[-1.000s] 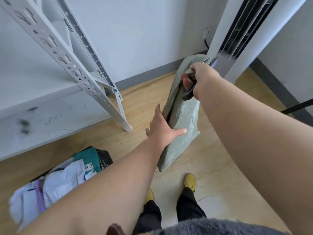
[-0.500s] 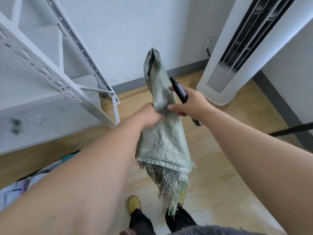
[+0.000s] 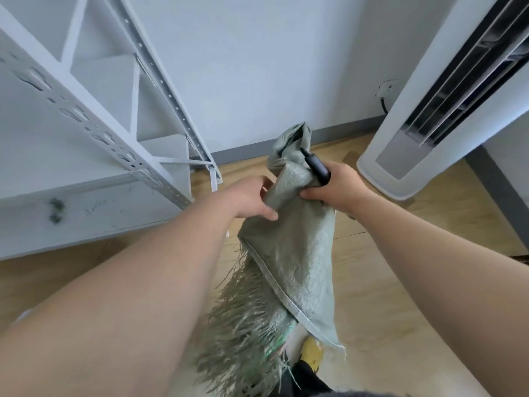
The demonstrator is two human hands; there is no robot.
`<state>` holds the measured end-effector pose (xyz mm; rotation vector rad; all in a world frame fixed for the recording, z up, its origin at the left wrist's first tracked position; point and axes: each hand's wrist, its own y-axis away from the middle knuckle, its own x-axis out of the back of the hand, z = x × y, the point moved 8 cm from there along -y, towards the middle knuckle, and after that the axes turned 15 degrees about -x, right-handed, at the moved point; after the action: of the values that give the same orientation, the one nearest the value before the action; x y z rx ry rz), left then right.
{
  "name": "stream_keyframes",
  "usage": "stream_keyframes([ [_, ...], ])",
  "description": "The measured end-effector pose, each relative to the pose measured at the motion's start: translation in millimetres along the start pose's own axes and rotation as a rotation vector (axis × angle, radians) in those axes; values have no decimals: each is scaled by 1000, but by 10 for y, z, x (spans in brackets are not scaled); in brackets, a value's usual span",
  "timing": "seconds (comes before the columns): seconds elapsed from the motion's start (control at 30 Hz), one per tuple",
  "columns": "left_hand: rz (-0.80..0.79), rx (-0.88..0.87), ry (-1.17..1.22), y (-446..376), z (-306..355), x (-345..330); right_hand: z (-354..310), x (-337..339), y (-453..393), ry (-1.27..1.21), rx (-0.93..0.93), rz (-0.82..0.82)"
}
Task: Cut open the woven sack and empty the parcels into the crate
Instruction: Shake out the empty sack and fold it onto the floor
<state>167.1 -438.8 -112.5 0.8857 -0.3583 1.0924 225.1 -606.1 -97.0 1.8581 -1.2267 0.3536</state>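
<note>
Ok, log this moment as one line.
left hand: grips woven sack | right hand: holds sack plus black cutter | sack: limp, frayed end down | crate: out of view

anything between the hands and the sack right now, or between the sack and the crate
Nothing stands between hands and sack: the left hand and right hand both grip the woven sack directly, though the right also holds a black cutter against it. The crate is out of view, so that path cannot be judged.
</note>
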Motion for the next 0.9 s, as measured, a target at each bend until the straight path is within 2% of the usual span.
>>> stream_keyframes([
  [0.13,414,-102,-132,-186,13,432,-203,-4,-216,-46,-15,-141],
  [0.23,399,-288,-355,-331,111,688,-466,-23,-403,-30,-22,-244],
  [0.33,475,-288,-562,-428,72,1053,-688,28,-590,-141,-14,-266],
  [0.47,613,-26,-157,-621,-375,1442,-723,142,-823,-506,-28,-182],
  [0.6,824,51,555,-738,-770,1580,-261,257,-1071,-790,-302,46],
  [0.73,871,62,1083,-782,-881,1528,74,176,-1223,-720,-523,-9],
  [0.83,877,85,1310,-803,-838,1483,43,156,-1341,-699,-577,-45],
  [0.9,878,106,1412,-820,-828,1471,0,249,-1423,-682,-575,4],
])
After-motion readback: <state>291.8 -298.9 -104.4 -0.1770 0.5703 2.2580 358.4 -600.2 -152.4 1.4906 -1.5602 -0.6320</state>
